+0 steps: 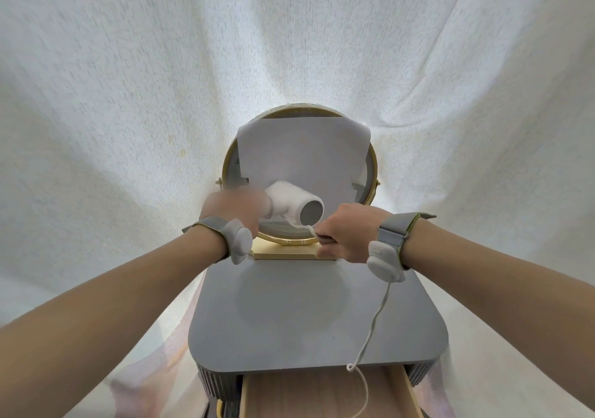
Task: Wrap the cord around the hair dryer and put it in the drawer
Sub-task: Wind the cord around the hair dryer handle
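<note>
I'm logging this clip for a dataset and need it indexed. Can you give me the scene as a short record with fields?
setting: grey table against a white curtain
hair dryer: white, held up in front of the round mirror
left hand: grips the dryer's handle, blurred
right hand: pinches the cord close to the dryer
cord: hangs loose from the right hand, across the table edge and down over the drawer
drawer: open, wooden inside
mirror: gold rim, glass covered by a sheet
wrists: both wear grey bands
</note>
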A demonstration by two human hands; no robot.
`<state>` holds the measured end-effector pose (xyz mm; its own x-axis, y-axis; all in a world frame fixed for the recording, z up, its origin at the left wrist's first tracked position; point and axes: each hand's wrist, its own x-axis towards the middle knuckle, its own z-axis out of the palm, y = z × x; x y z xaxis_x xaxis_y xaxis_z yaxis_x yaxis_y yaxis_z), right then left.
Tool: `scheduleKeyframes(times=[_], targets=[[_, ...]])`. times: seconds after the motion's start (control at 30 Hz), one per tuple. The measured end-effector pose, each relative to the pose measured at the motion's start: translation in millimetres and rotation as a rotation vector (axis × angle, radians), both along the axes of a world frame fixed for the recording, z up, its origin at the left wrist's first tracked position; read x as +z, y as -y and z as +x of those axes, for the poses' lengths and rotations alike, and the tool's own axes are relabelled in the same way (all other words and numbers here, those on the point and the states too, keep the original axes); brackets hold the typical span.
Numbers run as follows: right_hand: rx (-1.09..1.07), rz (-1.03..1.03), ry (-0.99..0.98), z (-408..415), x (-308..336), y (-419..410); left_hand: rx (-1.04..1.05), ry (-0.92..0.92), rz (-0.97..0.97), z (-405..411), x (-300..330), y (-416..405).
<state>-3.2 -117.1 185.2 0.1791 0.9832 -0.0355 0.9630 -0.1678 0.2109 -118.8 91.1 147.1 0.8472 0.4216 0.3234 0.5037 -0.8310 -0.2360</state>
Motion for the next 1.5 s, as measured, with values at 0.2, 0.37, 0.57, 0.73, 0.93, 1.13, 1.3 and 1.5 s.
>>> scheduleKeyframes(times=[0.2, 0.37, 0.57, 0.73, 0.93, 1.13, 1.3, 1.5], targets=[[0.146, 0.161, 0.077, 4, 23, -2, -0.109, -0.133, 0.015, 0, 1, 1], [0.177, 0.203, 0.092, 23, 31, 3, -0.244, -0.24, 0.042, -4, 5, -3], [0.14, 0.217, 0.104, 37, 28, 0, -0.445, -0.304, 0.057, -4, 3, -7], [0.114, 0.252, 0.097, 44, 17, -4, -0.596, -0.226, -0.117, -6, 5, -2], [0.05, 0.259, -0.003, 58, 0, -1, -0.764, -0.024, -0.475, -17, 11, -1], [-0.002, 0.314, -0.12, 66, -9, 5, -0.768, -0.006, -0.797, -29, 24, 1], [-0.21, 0.176, -0.076, 54, -4, 9, -0.73, 0.151, -1.277, -39, 26, 3], [-0.153, 0.284, -0.204, 39, -19, 3, -0.664, 0.488, -1.259, -28, 28, 23]])
